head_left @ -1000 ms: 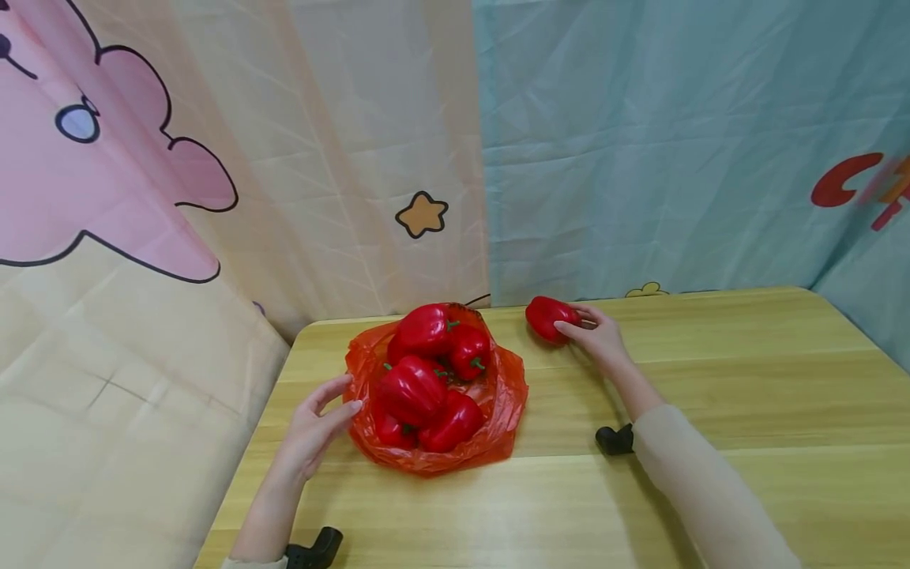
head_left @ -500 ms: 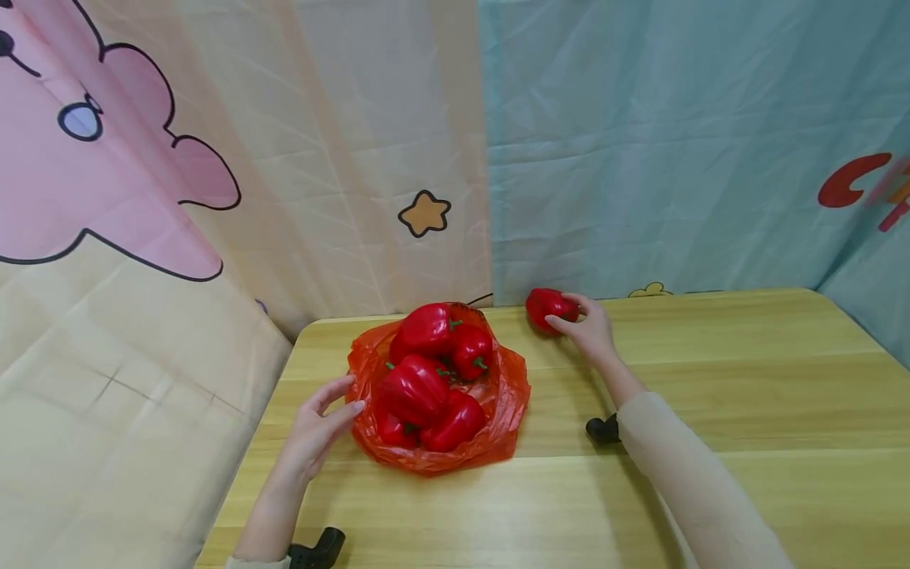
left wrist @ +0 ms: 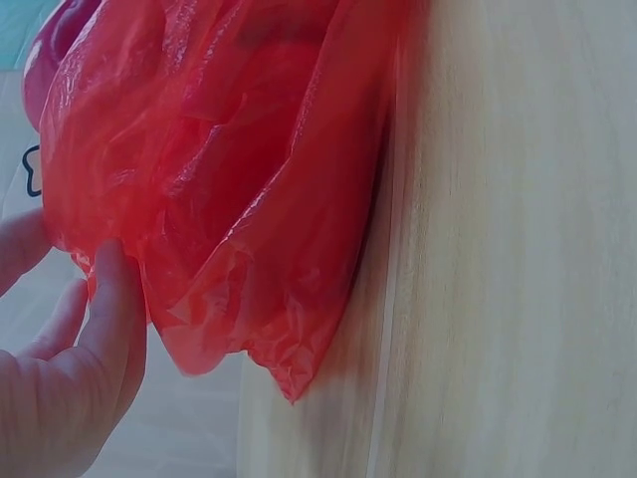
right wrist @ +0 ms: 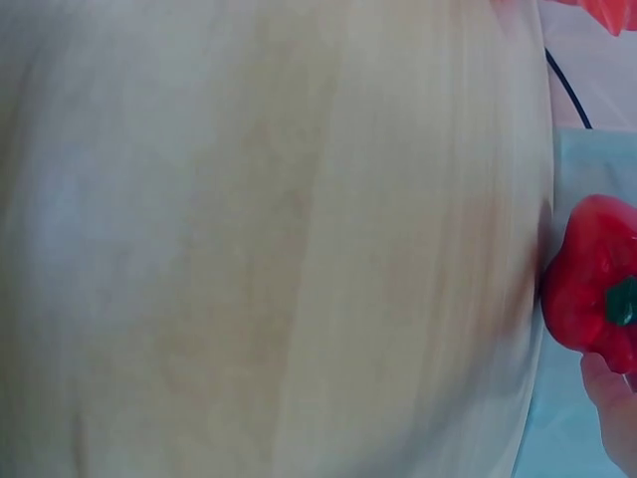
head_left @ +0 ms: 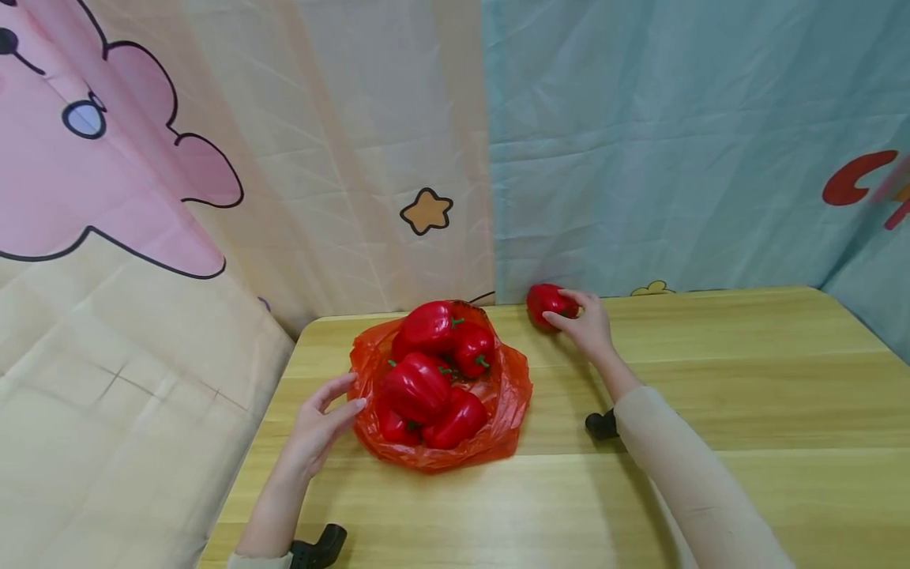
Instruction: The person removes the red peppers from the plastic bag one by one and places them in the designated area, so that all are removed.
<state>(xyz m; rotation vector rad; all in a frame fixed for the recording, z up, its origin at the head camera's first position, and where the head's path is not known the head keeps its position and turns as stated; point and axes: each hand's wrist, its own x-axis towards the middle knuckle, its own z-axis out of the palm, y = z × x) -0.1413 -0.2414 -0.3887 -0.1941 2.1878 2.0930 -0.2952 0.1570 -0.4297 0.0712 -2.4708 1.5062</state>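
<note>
A red plastic bag [head_left: 517, 395] stands with its mouth spread wide on the table, filled with several red bell peppers [head_left: 415, 387] with green stems. At the bag's left side is my left hand [head_left: 320, 423], thumb and index finger apart, fingertips right at the plastic. The left wrist view shows these fingers [left wrist: 114, 309] against the crumpled side of the bag [left wrist: 239, 179]. Near the table's back edge, my right hand [head_left: 586, 324] holds a single red bell pepper [head_left: 546, 307] between thumb and fingers. Its green stem faces the hand; in the right wrist view the thumb [right wrist: 607, 393] touches its lower side.
The light wooden table [head_left: 711, 363] reaches back to a patterned curtain [head_left: 341, 158], pale on the left and blue on the right. Black wrist mounts [head_left: 320, 547] stick out beside both forearms.
My right hand has shifted slightly left and toward the back edge, and the single bell pepper has moved back and turned a little. My left hand and the bag have stayed put.
</note>
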